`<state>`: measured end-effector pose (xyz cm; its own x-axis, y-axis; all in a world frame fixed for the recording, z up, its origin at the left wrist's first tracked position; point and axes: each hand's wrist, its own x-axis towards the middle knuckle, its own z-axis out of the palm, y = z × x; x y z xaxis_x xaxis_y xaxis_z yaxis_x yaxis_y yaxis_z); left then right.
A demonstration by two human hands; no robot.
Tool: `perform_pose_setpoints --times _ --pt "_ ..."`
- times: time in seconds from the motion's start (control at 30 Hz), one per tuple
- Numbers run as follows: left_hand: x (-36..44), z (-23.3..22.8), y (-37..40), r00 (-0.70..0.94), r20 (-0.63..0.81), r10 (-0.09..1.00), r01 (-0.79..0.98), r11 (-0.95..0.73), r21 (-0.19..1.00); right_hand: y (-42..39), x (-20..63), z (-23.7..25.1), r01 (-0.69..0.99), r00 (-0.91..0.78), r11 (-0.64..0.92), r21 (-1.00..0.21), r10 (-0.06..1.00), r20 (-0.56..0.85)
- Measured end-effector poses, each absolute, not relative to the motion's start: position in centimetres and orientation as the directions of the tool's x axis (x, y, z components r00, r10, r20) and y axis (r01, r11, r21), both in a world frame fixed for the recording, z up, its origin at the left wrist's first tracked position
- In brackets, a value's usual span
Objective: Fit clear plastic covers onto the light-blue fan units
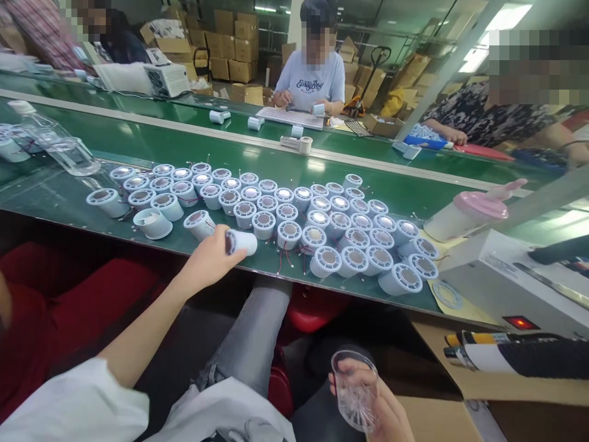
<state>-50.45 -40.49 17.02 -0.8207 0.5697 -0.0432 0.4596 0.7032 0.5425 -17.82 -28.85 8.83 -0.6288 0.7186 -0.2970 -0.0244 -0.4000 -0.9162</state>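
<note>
My left hand (209, 261) is closed around a light-blue cylindrical housing (243, 243), which lies tilted on its side at the table's front edge. Its dark round end faces left. Low in front of my lap, my right hand (384, 408) grips a clear plastic cup (354, 393), tilted with its ribbed base showing. Beyond my left hand stand many similar light-blue cylinders (264, 224) in loose rows, with slotted rims, round metal centres and thin red and black wires. One open white-blue cylinder (153, 223) sits left of my left hand.
A water bottle (59, 144) leans at the left. On the right are a pink-lidded cup (469, 212), a grey machine (519, 270) with a lit red switch, and electric screwdrivers (506, 356) over cardboard. Across the green bench (368, 159) other people work; a co-worker's red-clad leg is at my left.
</note>
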Motion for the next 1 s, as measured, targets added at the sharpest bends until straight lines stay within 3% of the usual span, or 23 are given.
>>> perform_pose_setpoints --times 0.07,0.1,0.17,0.27,0.43,0.6,0.7,0.87,1.0 --pt "-48.5 15.9 -42.1 -0.781 -0.134 0.61 0.213 0.462 0.861 -29.2 -18.5 9.7 0.086 -0.671 -0.123 -0.989 0.727 -0.149" --pt "-47.8 15.2 -42.7 -0.748 -0.191 0.636 0.041 0.331 0.943 -29.2 -18.9 10.1 0.145 -0.712 0.024 -0.989 0.696 -0.088" --pt "-47.1 13.9 -42.8 -0.639 -0.29 0.712 -0.256 0.158 0.954 -29.2 -20.0 11.1 0.217 -0.816 0.274 -0.937 0.577 -0.021" --pt "-48.5 12.8 -41.6 -0.465 -0.343 0.816 -0.413 0.142 0.899 -29.1 -21.7 12.0 0.202 -0.919 0.483 -0.852 0.393 0.005" --pt "-52.5 14.8 -39.8 -0.237 -0.435 0.869 -0.346 0.342 0.873 -29.3 -24.0 12.8 0.149 -0.943 0.674 -0.723 0.317 0.101" --pt "-51.2 15.5 -38.4 0.077 -0.499 0.863 -0.066 0.503 0.861 -29.9 -26.7 13.3 0.17 -0.897 0.926 -0.338 0.287 0.336" --pt "-49.2 14.6 -37.4 0.089 -0.5 0.861 0.1 0.492 0.865 -29.9 -28.0 13.3 0.268 -0.883 0.949 -0.166 0.311 0.351" --pt "-47.4 13.6 -36.7 0.062 -0.508 0.859 0.204 0.487 0.849 -29.1 -27.6 13.3 0.371 -0.87 0.919 -0.134 0.395 0.297" --pt "-46.7 13.3 -36.7 0.081 -0.499 0.863 0.254 0.466 0.847 -28.8 -26.7 13.4 0.256 -0.93 0.964 -0.069 0.265 0.256"
